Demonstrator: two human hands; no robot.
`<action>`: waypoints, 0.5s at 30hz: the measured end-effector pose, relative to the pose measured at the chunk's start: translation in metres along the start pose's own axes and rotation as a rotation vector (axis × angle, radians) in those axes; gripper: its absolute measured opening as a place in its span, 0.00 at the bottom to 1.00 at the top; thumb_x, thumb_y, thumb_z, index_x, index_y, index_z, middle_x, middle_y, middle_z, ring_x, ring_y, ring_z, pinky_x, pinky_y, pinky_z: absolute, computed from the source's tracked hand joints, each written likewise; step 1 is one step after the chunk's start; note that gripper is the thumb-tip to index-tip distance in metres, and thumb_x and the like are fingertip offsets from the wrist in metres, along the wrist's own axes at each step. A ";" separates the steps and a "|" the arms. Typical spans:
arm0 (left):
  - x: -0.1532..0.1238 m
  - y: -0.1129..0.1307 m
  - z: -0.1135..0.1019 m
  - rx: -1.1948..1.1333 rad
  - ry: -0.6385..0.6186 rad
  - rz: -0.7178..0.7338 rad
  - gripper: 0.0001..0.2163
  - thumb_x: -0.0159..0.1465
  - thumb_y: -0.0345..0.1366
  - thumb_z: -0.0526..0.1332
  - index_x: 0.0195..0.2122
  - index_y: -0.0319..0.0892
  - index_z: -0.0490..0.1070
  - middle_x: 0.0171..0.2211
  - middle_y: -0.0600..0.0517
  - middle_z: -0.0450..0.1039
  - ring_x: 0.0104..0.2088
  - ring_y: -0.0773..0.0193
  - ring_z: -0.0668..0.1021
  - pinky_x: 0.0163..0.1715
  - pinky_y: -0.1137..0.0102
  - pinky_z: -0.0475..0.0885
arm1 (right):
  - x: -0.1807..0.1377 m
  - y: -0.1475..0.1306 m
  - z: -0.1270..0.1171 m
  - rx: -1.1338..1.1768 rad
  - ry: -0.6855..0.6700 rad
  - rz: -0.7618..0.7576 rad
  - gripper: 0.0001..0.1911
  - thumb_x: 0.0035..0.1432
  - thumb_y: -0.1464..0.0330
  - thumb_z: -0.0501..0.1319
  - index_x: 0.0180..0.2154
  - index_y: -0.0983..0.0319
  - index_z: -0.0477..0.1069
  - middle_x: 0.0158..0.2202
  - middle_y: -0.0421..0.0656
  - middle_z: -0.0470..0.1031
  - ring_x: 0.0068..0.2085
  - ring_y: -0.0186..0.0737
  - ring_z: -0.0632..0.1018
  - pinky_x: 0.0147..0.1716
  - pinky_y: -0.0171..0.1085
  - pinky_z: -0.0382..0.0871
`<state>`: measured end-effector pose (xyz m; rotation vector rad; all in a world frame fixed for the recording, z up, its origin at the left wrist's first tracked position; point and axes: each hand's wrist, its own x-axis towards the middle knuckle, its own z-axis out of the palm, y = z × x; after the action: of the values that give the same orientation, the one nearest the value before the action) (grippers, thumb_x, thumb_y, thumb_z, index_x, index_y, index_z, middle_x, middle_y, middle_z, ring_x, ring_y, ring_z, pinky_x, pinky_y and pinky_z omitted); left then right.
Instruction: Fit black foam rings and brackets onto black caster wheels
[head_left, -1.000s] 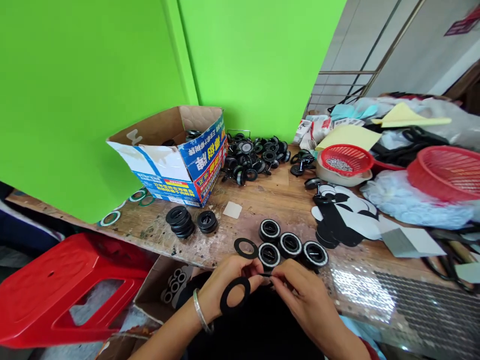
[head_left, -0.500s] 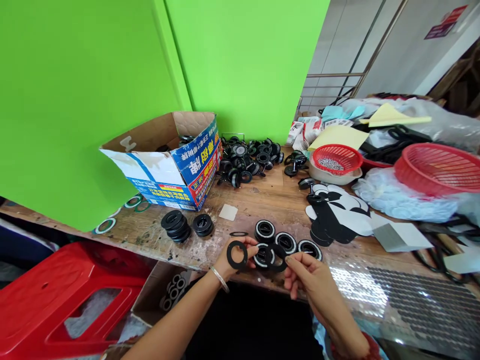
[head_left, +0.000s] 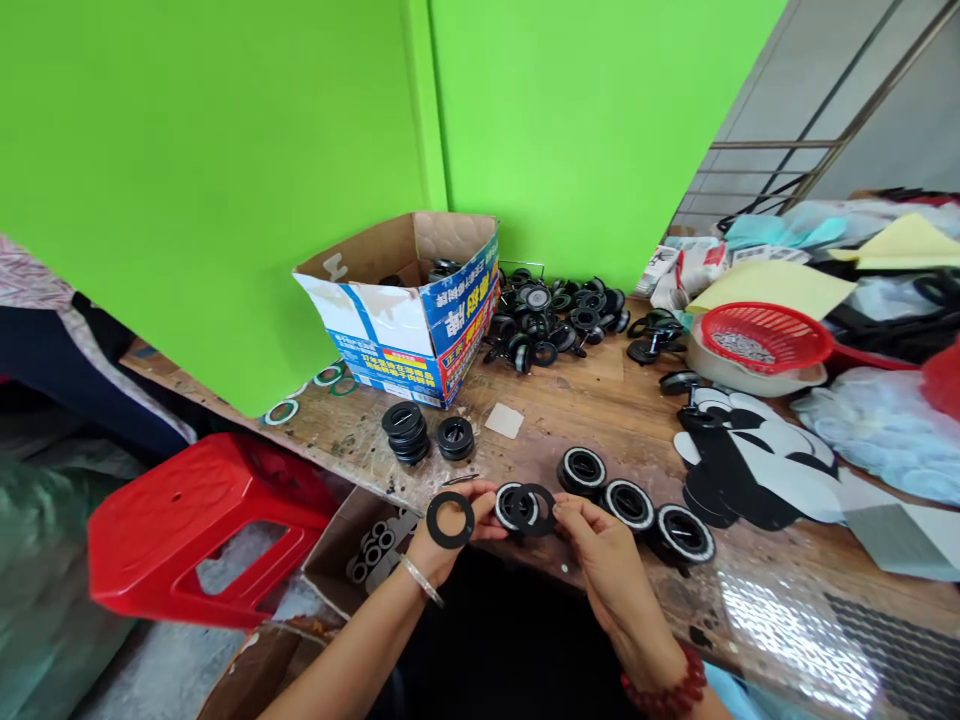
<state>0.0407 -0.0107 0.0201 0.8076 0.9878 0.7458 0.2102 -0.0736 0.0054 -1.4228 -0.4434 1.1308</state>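
My left hand (head_left: 444, 548) has its fingers closed at the edge of a round black piece with a white ring (head_left: 504, 508) on its top. A flat black ring (head_left: 430, 522) rests against the same hand near the thumb, and a thin dark ring (head_left: 459, 481) shows edge-on behind the fingers. Between thumb and fingers, my right hand (head_left: 600, 545) pinches another flat black ring (head_left: 541, 524), which partly overlaps the round piece. Several similar pieces with white rings (head_left: 628, 504) sit on the table beyond my right hand.
Stacked black discs (head_left: 405, 440) stand left of a pale square card (head_left: 504, 421). Behind are a cardboard box (head_left: 390, 335) and a pile of black wheel-like parts (head_left: 551, 320). To the right lie black-and-white cutouts (head_left: 757, 485) and a red basket (head_left: 806, 345). A red stool (head_left: 172, 510) stands left.
The view has turned left. The round piece in my left hand is now farther from the others, nearer my body. The right hand's ring has moved left over it.
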 end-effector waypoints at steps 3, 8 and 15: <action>0.001 -0.002 -0.001 -0.045 -0.013 -0.009 0.27 0.41 0.51 0.78 0.34 0.35 0.79 0.26 0.50 0.78 0.25 0.66 0.79 0.28 0.71 0.80 | 0.006 0.007 0.006 -0.009 -0.018 -0.008 0.17 0.37 0.58 0.72 0.28 0.63 0.80 0.33 0.44 0.80 0.38 0.42 0.75 0.42 0.39 0.67; 0.002 -0.004 -0.005 -0.085 -0.033 -0.022 0.27 0.41 0.50 0.79 0.35 0.34 0.78 0.28 0.48 0.79 0.27 0.64 0.80 0.30 0.69 0.81 | 0.003 0.008 0.013 -0.032 -0.057 0.031 0.16 0.39 0.57 0.71 0.27 0.63 0.80 0.37 0.47 0.81 0.39 0.46 0.77 0.42 0.41 0.70; 0.003 -0.006 -0.007 -0.102 -0.046 -0.025 0.26 0.42 0.49 0.78 0.35 0.34 0.77 0.28 0.48 0.79 0.26 0.65 0.80 0.30 0.69 0.81 | -0.001 0.006 0.021 -0.045 0.007 0.036 0.15 0.37 0.58 0.71 0.25 0.63 0.79 0.33 0.46 0.81 0.35 0.46 0.77 0.36 0.40 0.72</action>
<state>0.0362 -0.0099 0.0115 0.7200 0.9098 0.7469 0.1903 -0.0638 0.0041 -1.4789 -0.4419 1.1506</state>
